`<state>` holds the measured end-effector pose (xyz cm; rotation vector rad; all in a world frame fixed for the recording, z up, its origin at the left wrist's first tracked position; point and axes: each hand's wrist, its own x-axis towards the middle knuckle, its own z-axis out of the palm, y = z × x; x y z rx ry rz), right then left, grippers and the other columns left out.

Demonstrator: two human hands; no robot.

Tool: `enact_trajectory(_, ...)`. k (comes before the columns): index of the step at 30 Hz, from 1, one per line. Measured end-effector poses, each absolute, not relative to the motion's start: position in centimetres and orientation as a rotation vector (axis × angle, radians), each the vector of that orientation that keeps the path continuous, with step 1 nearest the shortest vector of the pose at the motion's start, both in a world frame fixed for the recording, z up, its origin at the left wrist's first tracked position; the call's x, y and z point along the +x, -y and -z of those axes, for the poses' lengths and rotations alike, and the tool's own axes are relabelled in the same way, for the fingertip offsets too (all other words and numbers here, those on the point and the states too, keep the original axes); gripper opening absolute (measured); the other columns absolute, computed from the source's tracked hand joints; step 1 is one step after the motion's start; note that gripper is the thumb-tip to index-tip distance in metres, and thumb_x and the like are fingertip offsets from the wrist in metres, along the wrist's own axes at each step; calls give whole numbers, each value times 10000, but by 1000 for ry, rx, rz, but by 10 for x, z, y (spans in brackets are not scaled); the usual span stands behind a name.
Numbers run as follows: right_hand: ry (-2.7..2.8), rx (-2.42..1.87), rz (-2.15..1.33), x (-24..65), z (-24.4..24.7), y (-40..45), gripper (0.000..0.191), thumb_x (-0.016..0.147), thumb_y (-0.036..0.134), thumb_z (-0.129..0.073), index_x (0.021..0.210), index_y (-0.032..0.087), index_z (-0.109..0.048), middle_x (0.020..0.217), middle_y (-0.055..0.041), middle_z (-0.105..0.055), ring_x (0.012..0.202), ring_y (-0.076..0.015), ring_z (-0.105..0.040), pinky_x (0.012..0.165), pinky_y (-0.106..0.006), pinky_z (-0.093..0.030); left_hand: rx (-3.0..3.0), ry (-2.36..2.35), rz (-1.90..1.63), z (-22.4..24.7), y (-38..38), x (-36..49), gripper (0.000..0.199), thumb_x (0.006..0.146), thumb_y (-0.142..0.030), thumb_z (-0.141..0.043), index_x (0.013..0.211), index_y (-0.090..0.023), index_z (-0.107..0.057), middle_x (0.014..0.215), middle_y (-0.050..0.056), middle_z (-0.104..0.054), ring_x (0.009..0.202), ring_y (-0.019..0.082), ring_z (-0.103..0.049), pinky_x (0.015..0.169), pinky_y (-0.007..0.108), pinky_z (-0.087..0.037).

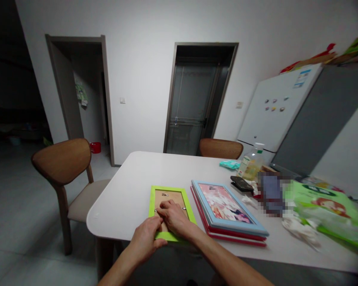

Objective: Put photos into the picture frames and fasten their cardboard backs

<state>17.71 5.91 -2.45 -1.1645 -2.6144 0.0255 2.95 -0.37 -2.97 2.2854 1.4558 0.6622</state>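
Note:
A lime-green picture frame [191, 211] lies face down near the front edge of the white table [119, 198]. Its brown backing board [176, 195] faces up, with a small hanger [165, 194] near the top and a metal clip [184, 208] at the right side. My left hand [147, 234] grips the frame's lower left side, thumb at the bottom edge. Over the board, my right hand [174, 216] is closed, its fingertips at another metal clip [156, 211] on the left side. The hands touch, and the fingers hide part of that clip and the board.
Right of the frame is a stack of picture frames, light blue [241, 226] over red [232, 234]. Farther right are a black item [241, 183], a bottle [251, 165], crumpled tissues [301, 230] and a green package [331, 206]. Wooden chairs [62, 163] stand left and behind.

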Motion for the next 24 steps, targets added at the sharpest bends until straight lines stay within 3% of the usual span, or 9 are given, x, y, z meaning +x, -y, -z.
enact_trajectory(5, 2550, -1146, -99, 179, 28, -59, 196, 799, 298, -424, 853, 243, -604, 915, -33, -556, 900, -168, -425, 705, -274, -307, 2275, -1460, -676, 28, 5, 29, 373, 647, -252, -612, 997, -213, -490, 945, 7, -565, 880, 171, -517, 787, 272, -394)
enact_trajectory(12, 2152, -1418, -267, 175, 29, -90, 316, 764, 198, -419, 1046, 156, -556, 1003, -88, -593, 916, -157, -503, 789, -248, -340, 2269, -1458, -707, 33, 4, 30, 436, 632, -235, -633, 1035, -194, -472, 949, 23, -575, 899, 176, -516, 802, 278, -398)
enact_trajectory(19, 2027, -1675, -349, 166, 32, -125, 206, 726, 228, -455, 695, 163, -648, 699, -42, -660, 626, -113, -553, 568, -194, -346, 2242, -1478, -675, 35, 6, 30, 441, 622, -249, -640, 1027, -205, -471, 968, 26, -572, 942, 197, -504, 824, 312, -397)
enact_trajectory(24, 1945, -1784, -282, 163, 36, -134, 181, 707, 253, -474, 732, 172, -634, 734, -55, -657, 647, -128, -553, 559, -211, -332, 2240, -1474, -726, 41, 13, 30, 514, 594, -226, -671, 1060, -185, -457, 988, 34, -568, 971, 192, -487, 875, 298, -369)
